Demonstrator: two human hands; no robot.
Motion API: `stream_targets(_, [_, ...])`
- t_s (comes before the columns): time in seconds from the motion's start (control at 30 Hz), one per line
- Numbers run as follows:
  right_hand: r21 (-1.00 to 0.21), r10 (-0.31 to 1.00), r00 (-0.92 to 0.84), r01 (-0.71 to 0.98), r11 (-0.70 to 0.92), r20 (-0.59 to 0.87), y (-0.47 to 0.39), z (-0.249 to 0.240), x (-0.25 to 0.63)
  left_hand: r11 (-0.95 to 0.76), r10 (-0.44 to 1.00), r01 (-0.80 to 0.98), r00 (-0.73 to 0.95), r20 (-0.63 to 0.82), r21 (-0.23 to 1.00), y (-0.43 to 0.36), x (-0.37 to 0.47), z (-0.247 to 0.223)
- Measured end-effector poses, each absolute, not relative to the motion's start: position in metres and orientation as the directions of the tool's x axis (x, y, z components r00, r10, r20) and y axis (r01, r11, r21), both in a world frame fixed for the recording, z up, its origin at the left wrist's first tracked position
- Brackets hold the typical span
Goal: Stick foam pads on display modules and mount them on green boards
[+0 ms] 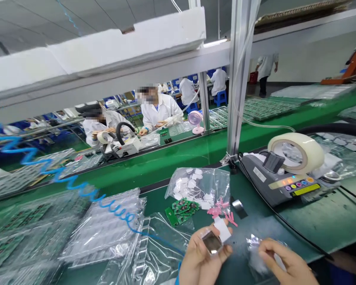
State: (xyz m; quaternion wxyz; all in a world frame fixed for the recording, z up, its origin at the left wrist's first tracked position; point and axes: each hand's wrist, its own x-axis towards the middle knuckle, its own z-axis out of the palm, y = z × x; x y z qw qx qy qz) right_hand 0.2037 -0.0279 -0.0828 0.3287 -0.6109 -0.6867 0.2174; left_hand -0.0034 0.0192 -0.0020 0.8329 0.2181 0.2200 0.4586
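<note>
At the near left, green circuit-board panels (17,229) lie under clear plastic. A coiled blue hose (86,189) hangs across them and trails right. Just right of the panels is a stack of clear plastic trays (103,225), and beside it a loose clear plastic sheet (163,241). Beyond the green ledge, two co-workers in white coats sit at the far side; a pink fan (196,120) stands to their right.

Small green circuit boards (182,209) are heaped on the bench (249,231), near side of an open clear bag (218,180) containing white pieces. The left hand (200,259) is right of the plastic sheet, palm up. Its fingers hold a small square part (212,242) with a dark, reflective face; a white tab (222,228) projects at the part's far right side. Pink strips (219,208) lie just beyond that hand, and a dark strip (239,208) to their right.

Crumpled clear film (256,257) is beside the right hand (284,259). The right fingers are narrow, drawn together; whether they grip the film cannot be told. At the far right stands a grey tape dispenser (264,182) carrying a large tape roll (316,154).
</note>
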Motion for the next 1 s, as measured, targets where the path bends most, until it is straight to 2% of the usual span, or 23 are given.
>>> stream_targets(0.07, [-0.527, 0.989, -0.050, 0.842, 0.115, 0.136, -0.030, -0.095, 0.207, 0.462, 0.877, -0.675, 0.445, -0.183, 0.574, 0.021, -0.009, -0.007])
stream_targets(0.13, [-0.441, 0.994, -0.040, 0.894, 0.081, 0.101, -0.027, -0.096, 0.205, 0.454, 0.885, -0.674, 0.417, -0.208, 0.582, 0.024, -0.014, -0.012])
stream_targets(0.33, [-0.395, 0.998, -0.031, 0.917, 0.050, 0.053, 0.019, -0.070, 0.183, 0.488, 0.863, -0.637, 0.453, -0.222, 0.597, 0.025, -0.018, -0.009])
stream_targets(0.47, [-0.333, 0.999, -0.007, 0.943, 0.020, 0.038, 0.049, -0.082, 0.170, 0.486, 0.842, -0.574, 0.509, -0.177, 0.659, 0.020, -0.019, -0.001])
stream_targets(0.6, [-0.360, 0.996, -0.041, 0.931, 0.065, 0.076, 0.051, -0.083, 0.172, 0.461, 0.827, -0.537, 0.549, -0.122, 0.707, 0.020, -0.021, 0.003])
stream_targets(0.7, [-0.444, 0.986, -0.097, 0.884, 0.147, 0.133, 0.039, -0.048, 0.181, 0.439, 0.814, -0.488, 0.571, -0.105, 0.754, 0.022, -0.019, 0.005])
stream_targets(0.77, [-0.529, 0.965, -0.167, 0.811, 0.250, 0.201, 0.029, -0.012, 0.184, 0.404, 0.815, -0.437, 0.571, -0.099, 0.803, 0.023, -0.016, 0.005])
stream_targets(0.8, [-0.622, 0.921, -0.227, 0.684, 0.382, 0.315, 0.024, 0.007, 0.184, 0.390, 0.812, -0.416, 0.577, -0.093, 0.821, 0.023, -0.014, 0.005])
stream_targets(0.83, [-0.653, 0.877, -0.266, 0.589, 0.476, 0.400, 0.020, 0.024, 0.183, 0.384, 0.804, -0.402, 0.589, -0.087, 0.832, 0.024, -0.012, 0.005])
stream_targets(0.9, [-0.627, 0.812, -0.331, 0.518, 0.582, 0.481, 0.013, 0.050, 0.177, 0.397, 0.773, -0.381, 0.630, -0.080, 0.835, 0.024, -0.008, 0.005])
stream_targets(1.0, [-0.524, 0.774, -0.414, 0.573, 0.630, 0.479, 0.010, 0.063, 0.168, 0.417, 0.719, -0.350, 0.691, -0.069, 0.839, 0.024, -0.005, 0.006])
